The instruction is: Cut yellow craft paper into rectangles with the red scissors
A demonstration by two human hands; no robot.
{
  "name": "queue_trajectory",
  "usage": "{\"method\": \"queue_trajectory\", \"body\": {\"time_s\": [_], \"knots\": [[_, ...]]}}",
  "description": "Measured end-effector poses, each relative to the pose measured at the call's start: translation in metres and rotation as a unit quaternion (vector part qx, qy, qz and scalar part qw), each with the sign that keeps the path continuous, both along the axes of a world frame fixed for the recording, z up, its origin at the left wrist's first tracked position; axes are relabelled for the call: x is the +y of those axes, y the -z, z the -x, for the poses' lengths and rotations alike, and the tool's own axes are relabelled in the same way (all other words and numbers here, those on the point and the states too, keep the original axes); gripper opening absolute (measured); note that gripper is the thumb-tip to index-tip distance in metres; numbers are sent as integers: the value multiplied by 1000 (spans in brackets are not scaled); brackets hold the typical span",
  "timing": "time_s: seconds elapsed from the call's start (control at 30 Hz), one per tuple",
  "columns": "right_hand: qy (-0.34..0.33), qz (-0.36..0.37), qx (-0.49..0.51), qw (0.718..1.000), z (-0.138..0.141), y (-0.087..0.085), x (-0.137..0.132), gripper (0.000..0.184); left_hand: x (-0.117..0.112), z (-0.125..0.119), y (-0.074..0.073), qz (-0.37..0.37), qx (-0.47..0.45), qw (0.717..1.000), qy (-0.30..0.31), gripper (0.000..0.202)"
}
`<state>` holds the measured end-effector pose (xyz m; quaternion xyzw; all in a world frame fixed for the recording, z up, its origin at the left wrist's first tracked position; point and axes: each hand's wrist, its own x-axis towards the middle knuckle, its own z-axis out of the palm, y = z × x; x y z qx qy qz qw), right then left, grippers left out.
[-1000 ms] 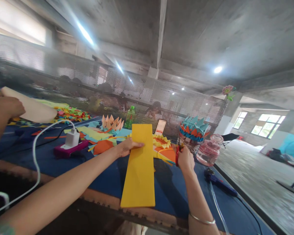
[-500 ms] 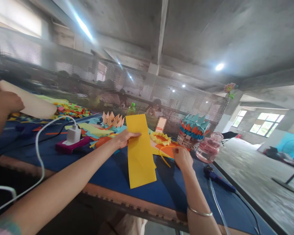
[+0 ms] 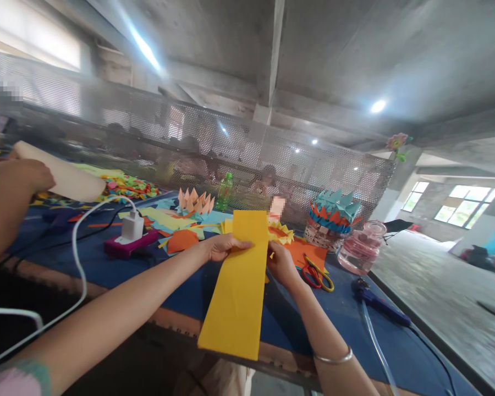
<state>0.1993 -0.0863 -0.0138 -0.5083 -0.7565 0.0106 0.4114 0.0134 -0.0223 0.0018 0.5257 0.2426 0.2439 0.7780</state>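
Observation:
My left hand (image 3: 226, 247) pinches a long yellow paper strip (image 3: 239, 297) near its upper left side, thumb lying across the front. The strip stands upright and its lower end reaches over the table's front edge. At the strip's right edge is my right hand (image 3: 282, 264), its fingers closed on that edge, the fingertips partly hidden behind the paper. Scissors (image 3: 317, 275) with red and yellow handles lie right of my right hand, beside an orange paper sheet (image 3: 309, 252). A yellow pointed paper ring (image 3: 281, 234) sits just behind the strip.
At left, another person's hand (image 3: 35, 176) holds a cream paper sheet (image 3: 66, 175). A power strip (image 3: 130, 243) with a white charger stands nearer. Paper spikes (image 3: 196, 203), a green bottle (image 3: 225, 191), a pink jar (image 3: 361, 250) and a glue gun (image 3: 379, 304) are around the table.
The yellow strip has come lower and its bottom swung left. My right hand has moved left from the orange sheet to the strip's edge. The scissors now show clearly.

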Motion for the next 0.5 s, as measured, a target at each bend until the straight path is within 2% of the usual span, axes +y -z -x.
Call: {"method": "queue_trajectory", "body": {"time_s": [0.1, 0.2, 0.3, 0.37, 0.43, 0.5], "knots": [[-28, 28, 4, 999, 3, 4, 2, 14, 1, -1, 2, -7, -13, 1000, -11, 37], [-22, 38, 63, 997, 3, 2, -1, 15, 5, -1, 3, -34, -45, 996, -73, 38], [-45, 105, 204, 972, 6, -3, -4, 46, 6, -2, 4, -75, -77, 986, -127, 39], [-70, 167, 249, 952, 9, -3, -5, 56, 5, -4, 6, -95, -87, 982, -141, 40], [-84, 194, 251, 945, 13, 0, -4, 50, 3, -5, 7, -115, -92, 979, -144, 42], [-82, 181, 261, 945, 13, 4, -1, 43, 3, -5, 6, -129, -72, 979, -141, 42]]}}
